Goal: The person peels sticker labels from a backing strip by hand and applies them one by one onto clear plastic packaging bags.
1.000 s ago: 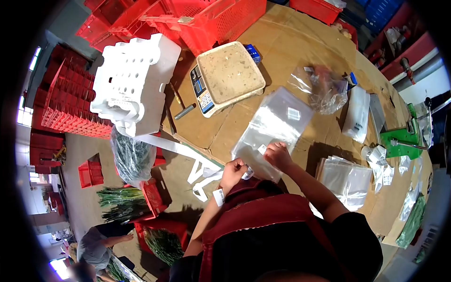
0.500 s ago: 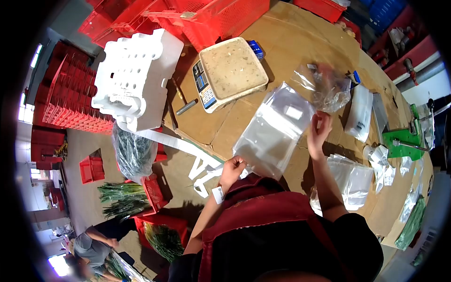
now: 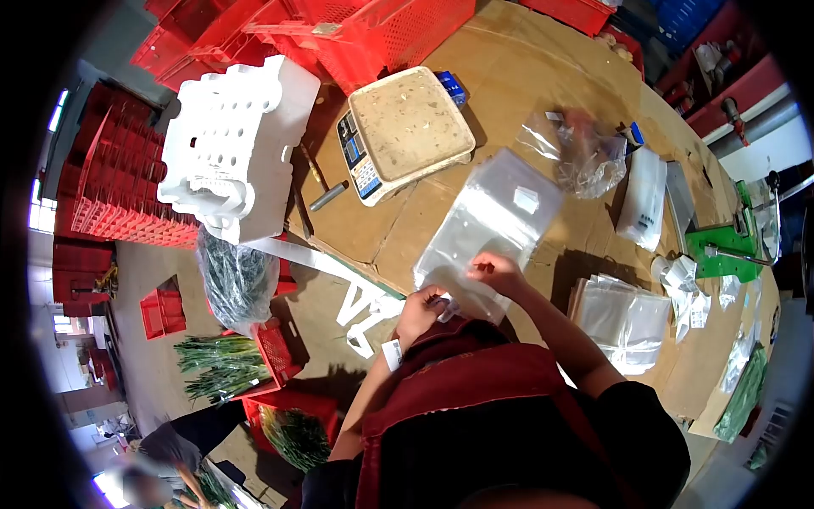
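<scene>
In the head view, a person in a dark red apron (image 3: 466, 390) stands at the near side of a table covered with brown cardboard (image 3: 517, 68). A flat pile of clear plastic bags (image 3: 479, 216) lies in front of the apron, slanting from the near edge toward the far right. A white label (image 3: 526, 199) shows on its far part.

The left hand (image 3: 420, 314) is at the near left corner of this pile, with its fingers curled nearly closed. A small pale piece (image 3: 447, 309) is at its fingertips, but I cannot tell if they grip it. The right hand (image 3: 498, 274) is above the near right part of the pile, its fingers bent and the thumb close to the index finger; whether something thin is between them, I cannot tell. A white sticker (image 3: 392, 355) is on the left wrist.

On the far side of the pile there is a weighing scale (image 3: 411, 123), and to its left a white foam box (image 3: 246, 140). A white strip (image 3: 309, 257) runs from below the box along the table's left edge. To the right of the right forearm lies another pile of clear bags (image 3: 623, 327).
</scene>
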Motion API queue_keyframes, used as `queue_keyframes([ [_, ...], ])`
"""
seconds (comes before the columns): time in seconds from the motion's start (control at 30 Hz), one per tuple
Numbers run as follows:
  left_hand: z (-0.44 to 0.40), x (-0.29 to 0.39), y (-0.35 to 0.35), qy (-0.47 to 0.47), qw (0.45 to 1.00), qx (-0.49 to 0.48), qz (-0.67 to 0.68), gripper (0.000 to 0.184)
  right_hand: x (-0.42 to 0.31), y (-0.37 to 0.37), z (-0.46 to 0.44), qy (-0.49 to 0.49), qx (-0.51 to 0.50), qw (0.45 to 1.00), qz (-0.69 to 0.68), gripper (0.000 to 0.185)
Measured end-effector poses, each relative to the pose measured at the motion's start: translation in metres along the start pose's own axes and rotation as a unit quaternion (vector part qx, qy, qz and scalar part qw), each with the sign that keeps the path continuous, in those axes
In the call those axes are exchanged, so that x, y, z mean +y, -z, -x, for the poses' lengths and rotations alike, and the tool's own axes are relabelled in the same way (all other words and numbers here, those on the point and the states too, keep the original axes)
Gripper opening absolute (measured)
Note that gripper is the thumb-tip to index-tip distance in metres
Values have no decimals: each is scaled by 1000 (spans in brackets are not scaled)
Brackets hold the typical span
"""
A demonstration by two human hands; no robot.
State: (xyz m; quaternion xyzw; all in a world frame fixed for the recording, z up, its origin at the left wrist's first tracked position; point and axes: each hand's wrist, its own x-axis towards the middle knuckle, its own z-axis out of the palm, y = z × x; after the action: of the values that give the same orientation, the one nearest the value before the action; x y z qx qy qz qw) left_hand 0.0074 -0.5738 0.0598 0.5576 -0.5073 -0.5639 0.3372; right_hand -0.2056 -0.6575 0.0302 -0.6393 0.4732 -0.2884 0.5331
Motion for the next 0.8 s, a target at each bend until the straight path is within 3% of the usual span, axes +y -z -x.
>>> queue_keyframes([
  [0.03,-1,5,1,-1,1000,2,0,23,-14,2,2,-42,-62,996,-43,24],
  [0.13,-4,12,-1,14,999,-26,32,22,-20,-14,13,-21,-161,987,-21,24],
  [0.2,-8,2,-5,-10,997,-27,70,14,-28,-18,13,-19,-150,988,24,22],
  [0.4,-12,18,1,43,999,-16,-2,10,-30,-15,7,-99,-148,981,-80,20],
  [0.47,-10,11,0,33,999,-5,21,10,-22,-17,5,-64,-149,970,-181,21],
  [0.63,-10,6,-5,3,989,8,150,13,-24,-22,6,18,-117,982,-147,22],
  [0.7,-13,7,-4,-116,991,22,55,17,-25,-24,6,38,-102,985,-131,22],
  [0.73,-13,5,-5,-116,991,23,56,17,-29,-25,6,3,-88,989,-120,20],
  [0.8,-12,1,-5,-30,995,16,96,19,-37,-26,7,-31,-75,991,-109,19],
])
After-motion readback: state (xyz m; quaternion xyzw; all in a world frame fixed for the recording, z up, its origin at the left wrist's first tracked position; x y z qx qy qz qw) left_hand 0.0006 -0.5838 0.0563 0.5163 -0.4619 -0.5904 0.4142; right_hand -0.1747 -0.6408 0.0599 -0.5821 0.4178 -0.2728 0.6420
